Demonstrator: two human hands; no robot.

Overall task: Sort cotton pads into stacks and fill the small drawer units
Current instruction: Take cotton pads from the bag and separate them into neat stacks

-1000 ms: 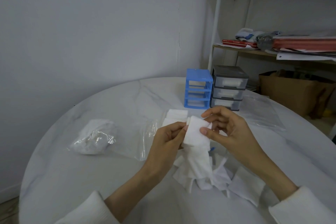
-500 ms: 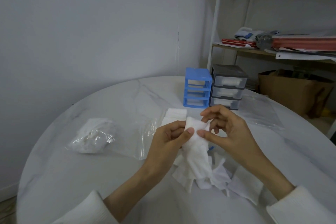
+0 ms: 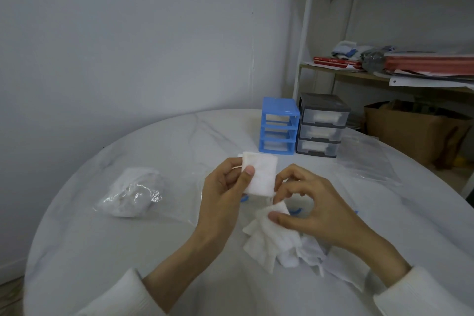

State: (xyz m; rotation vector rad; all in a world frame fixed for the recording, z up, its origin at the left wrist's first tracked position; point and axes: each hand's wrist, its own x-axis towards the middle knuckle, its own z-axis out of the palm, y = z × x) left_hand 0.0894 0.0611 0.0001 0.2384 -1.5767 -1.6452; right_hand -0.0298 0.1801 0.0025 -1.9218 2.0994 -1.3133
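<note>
Pinched by the left hand (image 3: 225,187), a square white cotton pad (image 3: 260,176) stands upright. Right hand (image 3: 311,213) pinches the crumpled white pad pile (image 3: 269,238) on the round marble table (image 3: 128,251).

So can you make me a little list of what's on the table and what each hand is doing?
left hand: pinches a flat cotton pad, held up
right hand: pinches a pad from the loose pile
blue drawer unit: at the table's far side, three drawers
grey drawer unit: right beside the blue one, white pads inside
crinkled bag: left of the hands, white stuff inside
flat clear bag: on the right
table: round, white
</note>
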